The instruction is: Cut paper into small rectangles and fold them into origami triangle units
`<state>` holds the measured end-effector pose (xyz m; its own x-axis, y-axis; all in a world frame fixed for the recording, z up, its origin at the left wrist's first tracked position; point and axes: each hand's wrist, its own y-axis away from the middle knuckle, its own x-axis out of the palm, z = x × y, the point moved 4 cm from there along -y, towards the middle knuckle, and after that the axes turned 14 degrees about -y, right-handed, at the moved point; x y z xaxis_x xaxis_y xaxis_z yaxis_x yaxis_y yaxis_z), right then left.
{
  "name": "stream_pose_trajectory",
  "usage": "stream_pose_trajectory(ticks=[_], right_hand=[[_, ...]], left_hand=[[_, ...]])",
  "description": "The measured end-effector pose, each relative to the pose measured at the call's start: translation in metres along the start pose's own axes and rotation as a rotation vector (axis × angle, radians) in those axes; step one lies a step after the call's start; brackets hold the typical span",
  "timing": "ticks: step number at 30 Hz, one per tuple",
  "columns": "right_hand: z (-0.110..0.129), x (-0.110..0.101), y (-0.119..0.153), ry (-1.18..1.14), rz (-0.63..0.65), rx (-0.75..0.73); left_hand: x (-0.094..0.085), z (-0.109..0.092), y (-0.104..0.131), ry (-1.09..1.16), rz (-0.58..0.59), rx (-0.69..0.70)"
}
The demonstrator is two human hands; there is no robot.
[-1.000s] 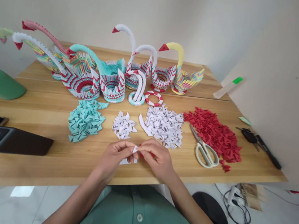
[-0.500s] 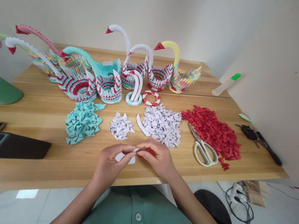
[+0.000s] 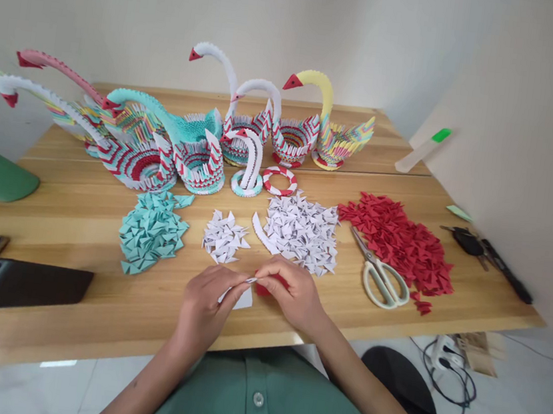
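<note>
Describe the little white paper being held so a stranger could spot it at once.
Near the front edge of the wooden table, find where the left hand and right hand meet. Between their fingertips is the small white paper. Unlike the white sheet below and larger white pile beyond, it is pinched by both hands.

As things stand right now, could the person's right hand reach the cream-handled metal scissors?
Probably yes: only wooden tabletop shows between the right hand and the scissors, and nothing covers them. It would first release the small white folded paper held with the left hand.
</note>
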<state>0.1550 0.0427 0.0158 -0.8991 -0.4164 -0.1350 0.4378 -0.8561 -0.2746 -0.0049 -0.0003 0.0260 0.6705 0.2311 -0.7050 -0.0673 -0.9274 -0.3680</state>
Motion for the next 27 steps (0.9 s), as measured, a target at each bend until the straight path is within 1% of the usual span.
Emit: stream_pose_trajectory(ticks=[3,6,11,14,16,17,18,20,22,23,25,27], right_hand=[[0.002,-0.002,0.0,-0.02,0.012,-0.052],[0.006,-0.002,-0.001,-0.016,0.021,-0.097],[0.011,-0.001,0.002,0.038,0.016,-0.137],[0.012,0.002,0.005,0.013,-0.002,-0.147],[0.013,0.004,0.006,-0.019,-0.029,-0.139],[0.013,0.005,0.007,-0.027,-0.052,-0.134],[0.013,0.005,0.007,-0.024,-0.083,-0.135],[0.015,0.005,0.007,0.021,-0.164,-0.166],[0.019,0.004,0.008,0.112,-0.24,-0.241],[0.021,0.004,0.008,0.167,-0.259,-0.282],[0.024,0.007,0.007,0.281,-0.266,-0.349],[0.026,0.01,0.007,0.384,-0.253,-0.378]], left_hand=[[0.0,-0.003,-0.001,-0.056,-0.025,0.097],[0.001,-0.006,0.0,-0.081,-0.04,0.166],[-0.001,-0.011,0.0,-0.11,-0.08,0.279],[-0.005,-0.013,0.0,-0.096,-0.094,0.358],[-0.006,-0.012,0.0,-0.046,-0.119,0.348],[-0.006,-0.01,-0.001,-0.003,-0.125,0.296],[-0.004,-0.007,-0.002,0.058,-0.121,0.201],[0.004,0.002,-0.004,0.253,-0.082,-0.082],[0.019,0.009,-0.003,0.566,0.003,-0.384],[0.028,0.009,-0.002,0.742,0.066,-0.491],[0.042,0.004,-0.002,1.048,0.181,-0.624],[0.049,0.001,-0.003,1.222,0.243,-0.699]])
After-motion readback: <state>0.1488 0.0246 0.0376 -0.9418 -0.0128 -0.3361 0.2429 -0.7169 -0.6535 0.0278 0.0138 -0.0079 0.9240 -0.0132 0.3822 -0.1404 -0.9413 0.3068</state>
